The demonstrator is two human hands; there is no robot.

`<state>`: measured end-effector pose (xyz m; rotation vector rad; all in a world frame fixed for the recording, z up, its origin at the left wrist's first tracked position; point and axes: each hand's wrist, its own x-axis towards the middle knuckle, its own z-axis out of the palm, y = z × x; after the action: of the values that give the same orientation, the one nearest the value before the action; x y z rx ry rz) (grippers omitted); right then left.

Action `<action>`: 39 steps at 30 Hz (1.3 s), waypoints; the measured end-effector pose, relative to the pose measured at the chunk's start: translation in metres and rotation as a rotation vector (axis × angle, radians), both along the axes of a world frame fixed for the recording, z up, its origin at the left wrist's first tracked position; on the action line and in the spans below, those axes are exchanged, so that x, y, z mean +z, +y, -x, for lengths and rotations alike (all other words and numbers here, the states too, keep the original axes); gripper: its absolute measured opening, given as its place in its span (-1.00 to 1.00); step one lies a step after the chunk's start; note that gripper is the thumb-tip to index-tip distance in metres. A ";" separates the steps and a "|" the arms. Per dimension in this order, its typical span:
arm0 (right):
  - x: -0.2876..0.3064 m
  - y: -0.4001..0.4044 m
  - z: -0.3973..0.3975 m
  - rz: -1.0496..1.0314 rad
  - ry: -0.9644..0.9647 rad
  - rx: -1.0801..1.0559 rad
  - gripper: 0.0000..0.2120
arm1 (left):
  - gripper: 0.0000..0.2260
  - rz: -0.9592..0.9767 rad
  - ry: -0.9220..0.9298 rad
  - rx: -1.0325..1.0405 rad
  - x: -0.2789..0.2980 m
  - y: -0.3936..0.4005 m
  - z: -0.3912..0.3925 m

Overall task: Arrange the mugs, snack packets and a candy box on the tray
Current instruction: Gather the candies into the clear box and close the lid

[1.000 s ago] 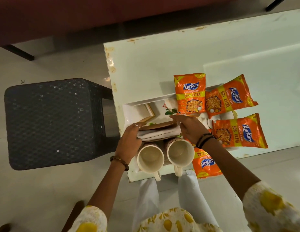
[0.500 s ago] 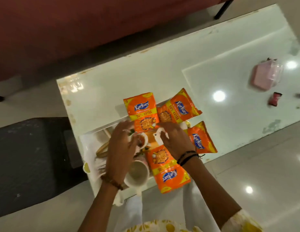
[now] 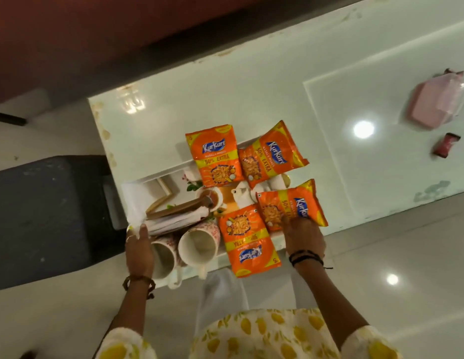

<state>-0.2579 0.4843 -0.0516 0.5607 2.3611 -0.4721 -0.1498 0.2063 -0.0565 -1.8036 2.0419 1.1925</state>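
Note:
A white tray (image 3: 148, 178) sits at the near left corner of the table. Four orange snack packets lie on its right half, at the back left (image 3: 215, 156), back right (image 3: 271, 151), right (image 3: 290, 206) and front (image 3: 249, 242). Two white mugs (image 3: 197, 246) (image 3: 165, 257) stand side by side at the near edge. The flat brown-edged candy box (image 3: 174, 212) lies behind them. My left hand (image 3: 137, 247) grips the tray's left near edge, partly over one mug. My right hand (image 3: 303, 237) grips the right near edge, fingertips touching the right packet.
A small cup (image 3: 210, 199) and a white creamer (image 3: 242, 195) sit mid-tray. On the table (image 3: 251, 94) at the far right lie a pink wrapped box (image 3: 433, 104) and a small red packet (image 3: 445, 147). A dark woven stool (image 3: 44, 218) stands left of the table.
My hands left the small cup and creamer in the tray's middle and moved out to the tray's left and right near edges. The view shifted.

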 end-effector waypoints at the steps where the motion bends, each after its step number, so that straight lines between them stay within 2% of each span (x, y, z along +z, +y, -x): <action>1: -0.001 -0.002 -0.002 -0.006 0.007 0.010 -0.65 | -0.61 -0.014 0.026 0.028 0.000 -0.002 0.000; 6: 0.003 -0.017 -0.018 -0.041 0.056 0.076 -0.58 | -0.60 -0.113 -0.001 0.153 0.000 -0.005 -0.010; 9: 0.001 -0.023 -0.027 -0.068 0.096 0.030 -0.62 | -0.63 -0.130 0.039 0.182 0.000 -0.008 -0.015; 15: -0.015 -0.028 -0.036 -0.080 0.176 -0.255 -0.77 | -0.58 -0.160 0.026 0.234 -0.005 -0.011 -0.014; 20: -0.026 -0.037 -0.031 -0.006 0.204 -0.624 -0.75 | -0.55 -0.191 0.061 0.252 -0.010 -0.020 -0.015; 26: -0.025 -0.031 -0.027 0.126 0.301 -0.830 -0.83 | -0.61 -0.273 0.082 0.296 -0.012 -0.023 -0.015; 30: -0.028 -0.016 -0.008 0.166 0.377 -0.960 -0.72 | -0.64 -0.320 0.170 0.311 -0.010 -0.012 0.007; 33: -0.035 0.008 0.016 0.189 0.356 -0.971 -0.65 | -0.72 -0.338 0.183 0.291 -0.009 0.001 0.035; 37: -0.041 0.042 0.058 0.166 0.295 -0.880 -0.69 | -0.90 -0.386 0.206 0.269 -0.005 0.025 0.073; 39: -0.044 0.061 0.083 0.206 0.295 -0.885 -0.69 | -0.90 -0.406 0.220 0.244 -0.005 0.036 0.093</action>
<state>-0.3408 0.5449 -0.0956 1.5185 2.1730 -1.2350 -0.2425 0.2427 -0.0614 -1.8129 1.5463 1.7925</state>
